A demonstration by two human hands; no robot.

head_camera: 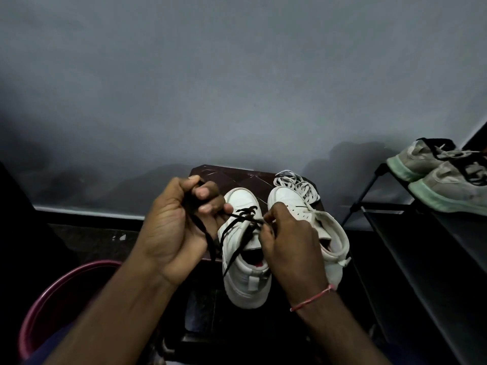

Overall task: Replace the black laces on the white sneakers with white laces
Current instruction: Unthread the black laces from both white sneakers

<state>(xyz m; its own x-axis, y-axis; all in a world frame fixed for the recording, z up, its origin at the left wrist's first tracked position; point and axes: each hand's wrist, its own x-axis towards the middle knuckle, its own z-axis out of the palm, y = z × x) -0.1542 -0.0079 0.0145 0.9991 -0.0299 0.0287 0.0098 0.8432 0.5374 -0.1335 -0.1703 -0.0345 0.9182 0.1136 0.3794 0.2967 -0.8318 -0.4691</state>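
Note:
Two white sneakers stand side by side on a dark stool [226, 173], toes pointing away from me. The left sneaker [243, 262] still has a black lace [232, 234] threaded through its front eyelets. My left hand [181, 222] is shut on a bunched length of that black lace, held up left of the shoe. My right hand [287, 241] pinches the lace over the tongue of the left sneaker. The right sneaker [311, 219] shows no lace. White laces [296, 187] lie in a loose pile behind the right sneaker's toe.
A black shoe rack [395, 214] stands at the right with a pair of grey sneakers [442, 177] with pale green soles on top. A pink tub [50, 299] sits at the lower left. A grey wall rises behind the stool.

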